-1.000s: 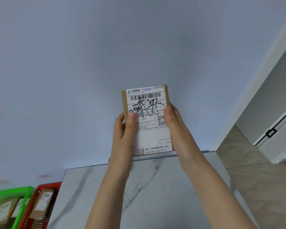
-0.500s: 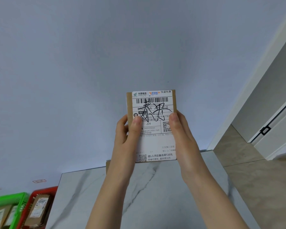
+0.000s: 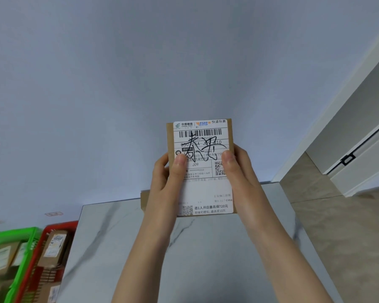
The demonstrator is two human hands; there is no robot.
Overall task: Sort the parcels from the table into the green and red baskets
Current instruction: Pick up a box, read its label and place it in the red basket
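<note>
I hold a brown cardboard parcel [image 3: 202, 171] upright in front of me, its white shipping label with a barcode and black handwriting facing me. My left hand [image 3: 169, 182] grips its left edge and my right hand [image 3: 239, 178] grips its right edge, thumbs on the label. It hangs above the far edge of the marble table [image 3: 184, 259]. Behind my left hand a second brown parcel [image 3: 144, 201] peeks out on the table's far edge. At the bottom left stand the green basket [image 3: 24, 254] and the red basket [image 3: 59, 225], each with several labelled parcels inside.
A plain pale blue wall fills the background. To the right of the table lies a beige tiled floor [image 3: 348, 237], with a white door frame and door [image 3: 359, 127] beyond it. The baskets sit lower than the tabletop, off its left side.
The parcel and both hands have shifted slightly right and down in view. The view has tilted, so more tabletop shows and a second parcel's corner appears behind my left hand.
</note>
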